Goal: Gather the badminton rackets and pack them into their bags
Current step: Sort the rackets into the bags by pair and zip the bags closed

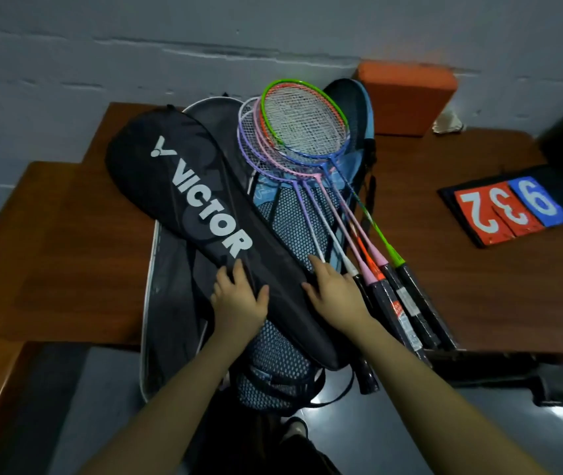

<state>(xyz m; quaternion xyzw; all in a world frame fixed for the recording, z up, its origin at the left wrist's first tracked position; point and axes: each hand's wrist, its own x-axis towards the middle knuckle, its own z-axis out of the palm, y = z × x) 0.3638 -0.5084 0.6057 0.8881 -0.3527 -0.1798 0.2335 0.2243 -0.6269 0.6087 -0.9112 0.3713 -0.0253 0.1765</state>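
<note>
A: What fills the scene?

B: A brown wooden tabletop, with a pile of racket bags at its centre. On top lies a black VICTOR bag, running from 11 o'clock down to 5 o'clock. Under it sit a grey mesh bag at 8 o'clock and a blue mesh bag toward the middle.

A: And the rackets?

B: A fan of badminton rackets rests on the blue mesh bag, outside any bag, heads overlapping at 12 o'clock and black grips spread toward 4 o'clock. The frames show green, orange, pink, purple, white and blue.

A: The person's hands?

B: Both rest on the lower end of the black VICTOR bag. The left hand lies on it at 7 o'clock with fingers relaxed and spread, thumb out to the side. The right hand lies flat at 5 o'clock, fingers straight, its outer edge just beside the racket handles. Neither is curled around anything.

A: Anything else?

B: An orange block against the wall at 1 o'clock, and a flip scoreboard at 3 o'clock with red and blue number cards.
</note>
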